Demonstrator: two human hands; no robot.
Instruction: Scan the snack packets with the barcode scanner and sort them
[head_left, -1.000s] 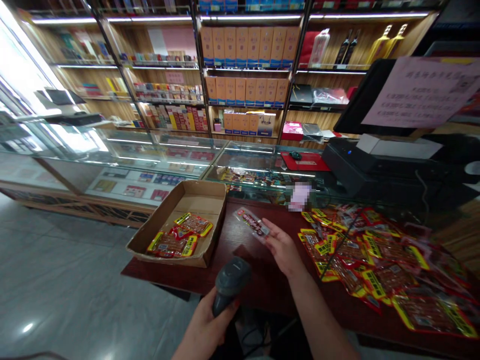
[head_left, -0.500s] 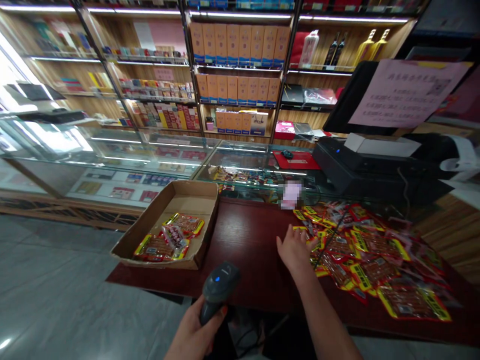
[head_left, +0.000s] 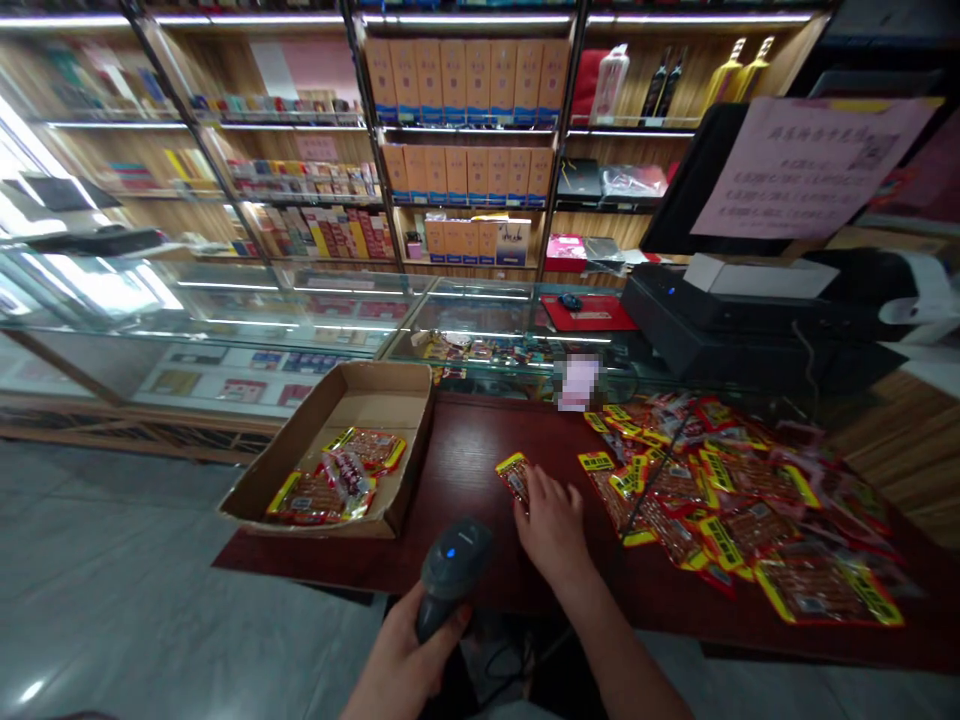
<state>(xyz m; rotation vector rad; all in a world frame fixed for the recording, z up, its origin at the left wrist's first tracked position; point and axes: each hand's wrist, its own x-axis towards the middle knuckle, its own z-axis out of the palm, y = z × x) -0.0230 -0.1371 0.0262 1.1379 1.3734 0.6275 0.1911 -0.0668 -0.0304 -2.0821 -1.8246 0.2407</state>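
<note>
My left hand [head_left: 409, 645] is wrapped round the grip of a dark barcode scanner [head_left: 456, 565] with a lit blue spot, held over the table's front edge. My right hand [head_left: 551, 525] is over the dark red table [head_left: 469, 440], closed on a snack packet [head_left: 514, 474] with a yellow and red border. My fingers cover much of that packet. To its right spreads a pile of similar snack packets [head_left: 757, 525]. On the left stands an open cardboard box [head_left: 379, 390] with several packets [head_left: 307, 495] in it.
A glass display case [head_left: 337, 300] runs behind the table. At the back right are a monitor with a paper notice [head_left: 814, 175] and a black machine [head_left: 720, 320] under it. A computer mouse [head_left: 570, 301] rests on a red mat [head_left: 592, 315]. Stocked shelves line the wall.
My right hand has moved left from the edge of the pile, and a snack packet now shows in it. The scanner in my left hand has shifted slightly right.
</note>
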